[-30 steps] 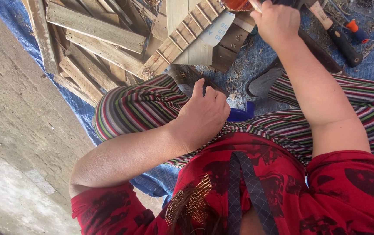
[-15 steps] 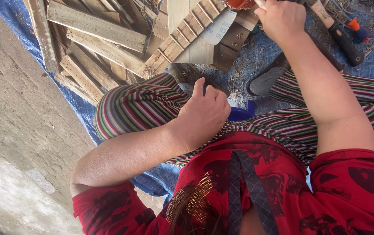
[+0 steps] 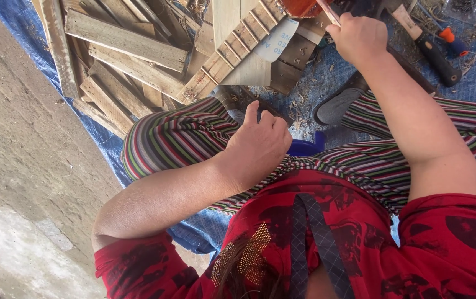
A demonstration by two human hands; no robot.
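Red patterned fabric covers the person's chest nearest the camera. Beyond it, the left hand (image 3: 260, 145) rests curled on the striped trousers (image 3: 182, 138), seemingly holding nothing. Farther out, the right hand (image 3: 358, 37) is clenched on a thin wooden stick (image 3: 327, 11) beside an orange-brown piece at the frame's edge. Shavings litter the blue tarp (image 3: 310, 83); stacked wooden slats (image 3: 132, 47) appear untouched.

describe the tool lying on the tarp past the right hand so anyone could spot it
Start from the blue tarp at top right, strewn with wood shavings. Just beyond the right hand lies a hammer, pale wooden shaft running into a black grip. A small orange-handled tool lies beside it; the hammer is the longer, black-gripped one.
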